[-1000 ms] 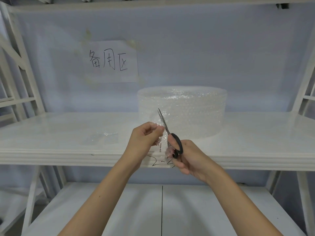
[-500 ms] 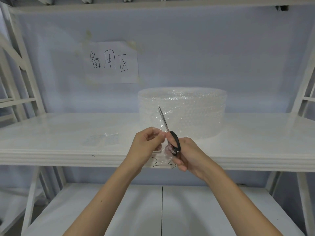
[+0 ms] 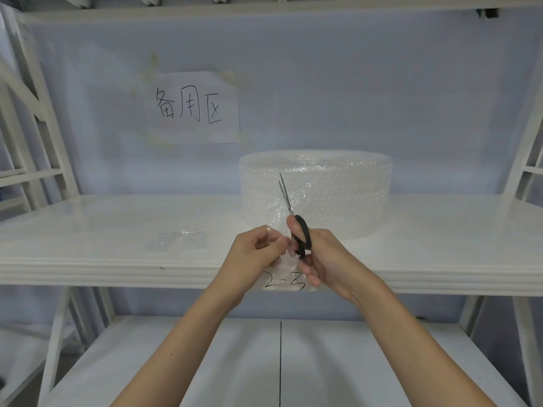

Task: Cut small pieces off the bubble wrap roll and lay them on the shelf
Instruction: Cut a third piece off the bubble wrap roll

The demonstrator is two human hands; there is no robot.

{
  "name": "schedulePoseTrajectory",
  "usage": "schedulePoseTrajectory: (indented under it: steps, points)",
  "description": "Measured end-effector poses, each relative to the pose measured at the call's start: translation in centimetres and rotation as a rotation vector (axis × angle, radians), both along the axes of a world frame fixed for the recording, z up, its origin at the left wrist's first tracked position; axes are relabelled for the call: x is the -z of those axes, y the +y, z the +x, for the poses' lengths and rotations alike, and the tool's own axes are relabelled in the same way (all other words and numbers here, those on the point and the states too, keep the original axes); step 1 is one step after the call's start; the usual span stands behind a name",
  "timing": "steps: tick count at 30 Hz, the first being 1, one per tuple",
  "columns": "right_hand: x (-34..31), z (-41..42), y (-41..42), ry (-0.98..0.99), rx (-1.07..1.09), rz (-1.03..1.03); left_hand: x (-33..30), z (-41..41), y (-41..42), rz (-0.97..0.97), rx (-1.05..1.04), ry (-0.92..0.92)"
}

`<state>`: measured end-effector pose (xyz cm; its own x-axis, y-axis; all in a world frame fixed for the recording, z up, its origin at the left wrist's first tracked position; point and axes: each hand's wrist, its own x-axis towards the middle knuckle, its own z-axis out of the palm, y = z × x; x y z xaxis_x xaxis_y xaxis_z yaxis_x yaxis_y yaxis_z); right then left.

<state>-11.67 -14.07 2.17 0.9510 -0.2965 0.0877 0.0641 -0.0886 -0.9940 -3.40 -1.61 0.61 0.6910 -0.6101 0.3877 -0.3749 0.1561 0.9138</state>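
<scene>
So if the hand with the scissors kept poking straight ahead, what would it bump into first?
Probably the bubble wrap roll. The right hand aims the scissors up and away at it; their tips already overlap the roll, though the gap in depth is unclear.

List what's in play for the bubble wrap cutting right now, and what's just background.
In play:
- bubble wrap roll
- scissors in right hand
- wrap piece pinched by left hand
- cut pieces lying on shelf

Background:
- handwritten paper sign on wall
- lower shelf
- shelf frame

One bubble wrap roll (image 3: 323,195), one scissors (image 3: 293,218), two cut pieces (image 3: 179,239), two hands (image 3: 258,254)
</scene>
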Motion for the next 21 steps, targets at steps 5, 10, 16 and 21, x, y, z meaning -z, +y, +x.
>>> schedulePoseTrajectory:
  steps: [5,10,16,21]
  points:
    - [-0.6,0.2,-0.1,-0.021,0.018,-0.013,-0.1,0.0,0.8,0.043,0.013,-0.03]
    - [-1.6,-0.1,0.4,-0.044,0.044,-0.05,0.6,-0.2,1.3,0.081,0.04,-0.007]
    - [-1.7,-2.9,2.4,-0.153,0.093,-0.175,0.4,0.9,2.8,-0.059,-0.079,0.077]
    - [-1.3,-4.8,1.0,-0.192,0.281,-0.266,0.2,1.3,2.9,-0.058,-0.064,0.139]
